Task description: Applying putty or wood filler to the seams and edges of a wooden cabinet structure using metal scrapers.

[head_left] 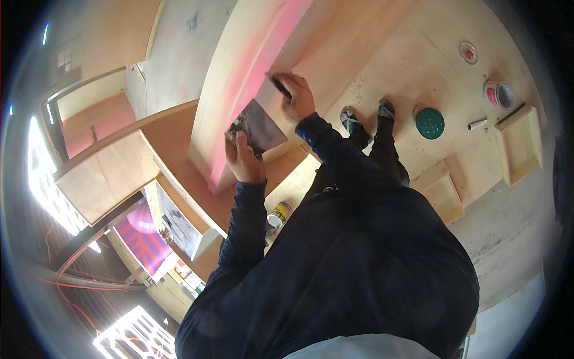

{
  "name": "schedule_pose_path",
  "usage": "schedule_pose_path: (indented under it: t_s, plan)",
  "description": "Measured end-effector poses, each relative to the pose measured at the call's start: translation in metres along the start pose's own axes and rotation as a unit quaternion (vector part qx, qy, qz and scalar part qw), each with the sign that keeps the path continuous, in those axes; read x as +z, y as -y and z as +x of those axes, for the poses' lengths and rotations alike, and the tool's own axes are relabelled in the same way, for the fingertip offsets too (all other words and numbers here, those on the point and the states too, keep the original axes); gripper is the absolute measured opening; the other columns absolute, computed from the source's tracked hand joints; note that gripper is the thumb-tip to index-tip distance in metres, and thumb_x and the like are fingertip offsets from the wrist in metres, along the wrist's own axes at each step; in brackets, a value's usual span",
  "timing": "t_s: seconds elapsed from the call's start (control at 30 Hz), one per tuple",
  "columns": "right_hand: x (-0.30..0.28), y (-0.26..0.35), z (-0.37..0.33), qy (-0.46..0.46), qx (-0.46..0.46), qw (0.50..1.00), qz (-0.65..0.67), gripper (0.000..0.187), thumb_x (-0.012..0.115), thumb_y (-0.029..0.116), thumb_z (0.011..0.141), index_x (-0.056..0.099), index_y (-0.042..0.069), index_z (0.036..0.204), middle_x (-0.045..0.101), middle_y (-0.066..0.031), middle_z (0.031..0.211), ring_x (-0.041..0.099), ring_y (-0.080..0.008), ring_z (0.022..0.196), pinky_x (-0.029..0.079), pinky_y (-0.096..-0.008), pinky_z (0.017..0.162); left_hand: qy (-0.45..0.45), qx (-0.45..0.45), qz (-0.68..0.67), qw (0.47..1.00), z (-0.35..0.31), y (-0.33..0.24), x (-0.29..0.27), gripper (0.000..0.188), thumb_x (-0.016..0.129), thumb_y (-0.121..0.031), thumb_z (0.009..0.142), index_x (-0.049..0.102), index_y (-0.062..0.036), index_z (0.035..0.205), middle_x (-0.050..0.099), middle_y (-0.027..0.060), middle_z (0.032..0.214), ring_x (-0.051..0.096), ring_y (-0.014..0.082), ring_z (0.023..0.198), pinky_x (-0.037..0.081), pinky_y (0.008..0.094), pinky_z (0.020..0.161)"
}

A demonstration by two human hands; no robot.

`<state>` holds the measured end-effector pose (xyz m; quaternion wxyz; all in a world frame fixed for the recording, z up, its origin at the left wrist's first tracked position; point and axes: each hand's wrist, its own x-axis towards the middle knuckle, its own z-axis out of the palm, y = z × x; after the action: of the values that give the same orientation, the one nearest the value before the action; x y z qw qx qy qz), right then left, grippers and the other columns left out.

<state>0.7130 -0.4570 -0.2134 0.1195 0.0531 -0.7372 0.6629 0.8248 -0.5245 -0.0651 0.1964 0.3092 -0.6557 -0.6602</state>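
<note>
My left hand (246,163) is closed on a flat, squarish grey plate (267,128), thumb on top, with dark and pale smears near my fingers. My right hand (298,99) grips a dark, flat-edged tool (281,88) that looks like a putty knife; it is slightly blurred. The tool is above the plate's far edge, close to a long pale wooden panel (222,84) with a pink stripe (261,73) along it. Whether the tool touches the panel I cannot tell.
On the wooden floor stand a green-lidded can (430,122), an open can (497,95) and a round lid (468,52). Shallow wooden trays (522,145) lie at right. A small yellow-labelled can (278,215) is by my left forearm. Wooden cabinetry (113,170) fills the left.
</note>
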Motion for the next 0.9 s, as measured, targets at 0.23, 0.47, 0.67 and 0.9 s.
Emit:
schedule_pose_path:
  t_s: [0.23, 0.47, 0.67, 0.9]
  plan:
    - [-0.074, 0.031, 0.002, 0.168, 0.216, 0.894, 0.355, 0.051, 0.041, -0.015, 0.076, 0.056, 0.003, 0.121, 0.057, -0.0093, 0.123, 0.052, -0.0197, 0.119, 0.044, -0.0332, 0.098, -0.064, -0.252, -0.170, 0.950, 0.024, 0.010, 0.004, 0.026, 0.045, -0.013, 0.095, 0.050, -0.0041, 0.119, 0.060, 0.0129, 0.114, 0.062, 0.0301, 0.101, 0.057, 0.0474, 0.078]
    - [-0.114, 0.080, -0.029, 0.233, 0.019, 0.939, 0.254, 0.058, 0.038, -0.026, 0.067, 0.055, 0.000, 0.116, 0.052, -0.0151, 0.125, 0.051, -0.0276, 0.122, 0.043, -0.0342, 0.102, -0.014, -0.170, -0.036, 0.985, -0.003, 0.006, 0.030, 0.027, 0.044, -0.008, 0.094, 0.049, -0.0034, 0.120, 0.061, 0.0137, 0.112, 0.062, 0.0292, 0.103, 0.055, 0.0474, 0.083]
    - [-0.147, 0.067, -0.015, 0.344, -0.052, 0.937, 0.036, 0.057, 0.045, -0.021, 0.064, 0.062, 0.005, 0.112, 0.062, -0.0120, 0.111, 0.055, -0.0337, 0.112, 0.043, -0.0371, 0.099, 0.022, 0.097, 0.062, 0.993, 0.001, -0.016, 0.037, 0.024, 0.051, -0.010, 0.093, 0.054, -0.0008, 0.115, 0.064, 0.0128, 0.106, 0.064, 0.0238, 0.091, 0.051, 0.0336, 0.078]
    - [-0.152, 0.112, 0.017, 0.279, -0.116, 0.952, 0.051, 0.056, 0.045, -0.018, 0.064, 0.063, 0.006, 0.111, 0.062, -0.0112, 0.112, 0.057, -0.0294, 0.110, 0.048, -0.0370, 0.092, 0.006, 0.215, 0.354, 0.910, -0.022, -0.008, 0.033, 0.026, 0.056, -0.017, 0.093, 0.056, 0.0061, 0.104, 0.064, 0.0173, 0.081, 0.062, 0.0233, 0.069, 0.049, 0.0343, 0.064]
